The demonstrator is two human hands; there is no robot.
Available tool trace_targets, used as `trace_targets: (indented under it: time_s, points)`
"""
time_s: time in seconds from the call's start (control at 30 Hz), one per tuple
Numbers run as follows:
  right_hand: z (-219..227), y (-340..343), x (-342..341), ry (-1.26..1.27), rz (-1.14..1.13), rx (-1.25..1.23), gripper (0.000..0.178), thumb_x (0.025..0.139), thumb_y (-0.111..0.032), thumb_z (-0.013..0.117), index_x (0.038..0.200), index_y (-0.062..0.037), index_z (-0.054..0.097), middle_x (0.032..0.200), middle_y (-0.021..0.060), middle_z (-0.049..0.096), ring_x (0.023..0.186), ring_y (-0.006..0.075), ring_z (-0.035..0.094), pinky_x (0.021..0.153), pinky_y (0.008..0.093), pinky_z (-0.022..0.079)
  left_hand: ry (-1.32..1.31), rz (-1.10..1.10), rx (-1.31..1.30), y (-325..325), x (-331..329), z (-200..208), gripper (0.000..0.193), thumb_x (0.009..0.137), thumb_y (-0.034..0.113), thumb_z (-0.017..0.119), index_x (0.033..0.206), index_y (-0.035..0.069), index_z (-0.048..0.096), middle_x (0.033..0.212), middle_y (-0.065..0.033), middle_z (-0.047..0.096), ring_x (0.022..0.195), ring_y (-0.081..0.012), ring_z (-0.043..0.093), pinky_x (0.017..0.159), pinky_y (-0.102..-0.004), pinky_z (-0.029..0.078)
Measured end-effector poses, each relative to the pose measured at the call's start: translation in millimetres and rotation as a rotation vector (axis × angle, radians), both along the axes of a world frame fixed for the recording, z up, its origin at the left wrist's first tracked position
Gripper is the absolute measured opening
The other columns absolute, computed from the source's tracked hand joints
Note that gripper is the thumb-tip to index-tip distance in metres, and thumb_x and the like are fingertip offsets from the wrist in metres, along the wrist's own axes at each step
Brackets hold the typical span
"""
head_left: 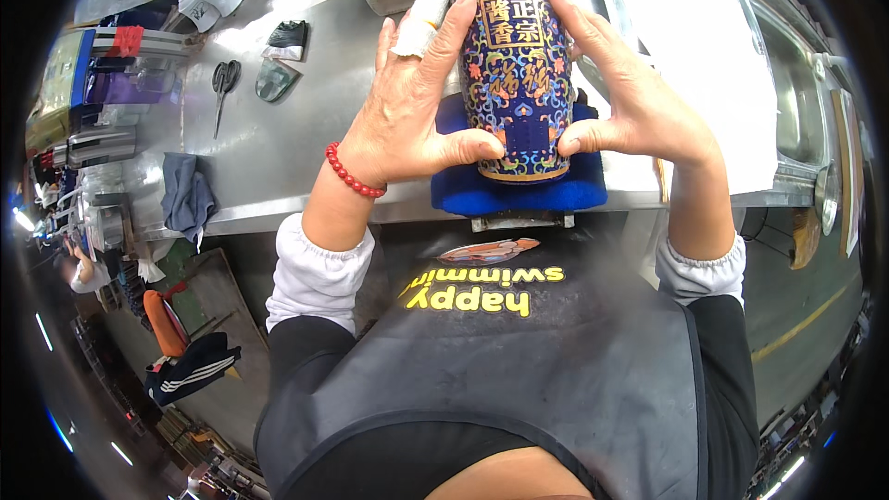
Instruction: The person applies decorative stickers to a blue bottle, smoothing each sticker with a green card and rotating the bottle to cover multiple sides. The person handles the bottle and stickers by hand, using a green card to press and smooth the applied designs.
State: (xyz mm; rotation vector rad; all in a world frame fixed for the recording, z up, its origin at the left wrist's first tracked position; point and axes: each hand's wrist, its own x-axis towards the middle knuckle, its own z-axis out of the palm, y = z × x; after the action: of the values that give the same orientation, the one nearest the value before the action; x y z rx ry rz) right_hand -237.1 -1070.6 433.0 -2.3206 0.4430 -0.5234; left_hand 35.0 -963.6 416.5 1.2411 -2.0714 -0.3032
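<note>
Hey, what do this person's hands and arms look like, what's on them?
The left hand has a white wrap on one finger and a red beaded bracelet at the wrist. The right hand shows nothing worn. Both arms have white gathered sleeve covers, with black sleeves above.

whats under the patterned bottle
A blue cloth shows around the lower end of the patterned bottle, with a metal piece below. The bottle covers the cloth's middle, so that part can't be seen.

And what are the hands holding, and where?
A dark blue patterned bottle, by both sides, between left hand and right hand: fingers near its shoulder, thumbs near its base.
</note>
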Motion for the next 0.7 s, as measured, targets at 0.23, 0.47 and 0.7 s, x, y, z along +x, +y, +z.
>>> trace_targets:
  time_s: [0.23,0.47,0.7]
  points:
    - [-2.4,-1.8,-5.9,0.007,0.049,0.039,0.132,0.066,-0.061,0.088,0.164,-0.0084,0.017,0.167,0.0203,0.024,0.151,0.0362,0.031,0.116,0.0467,0.038,-0.046,-0.009,0.013,1.1,2.0,1.7,0.125,0.071,0.079,0.073,0.164,0.015,0.020,0.162,-0.0304,0.023,0.150,-0.0481,0.024,0.116,-0.0704,0.013]
    - [1.8,-3.5,-7.1,0.047,0.066,0.078,0.138,0.062,-0.049,0.094,0.164,-0.0062,0.011,0.168,0.0221,0.019,0.154,0.0365,0.025,0.122,0.0473,0.030,-0.058,0.041,0.153,6.5,-2.7,12.7,0.127,0.069,0.081,0.072,0.165,0.018,0.016,0.165,-0.0282,0.016,0.153,-0.0471,0.016,0.116,-0.0731,0.010]
    - [87.7,0.4,0.1,0.146,-0.079,-0.229,0.041,0.083,0.002,0.071,0.123,-0.0019,0.060,0.109,0.0197,0.071,0.101,0.0334,0.072,0.081,0.0378,0.057,-0.092,0.082,0.154,12.5,-4.1,10.8,0.128,0.074,0.081,0.068,0.165,0.012,0.012,0.166,-0.0280,0.016,0.154,-0.0465,0.016,0.119,-0.0677,0.005]
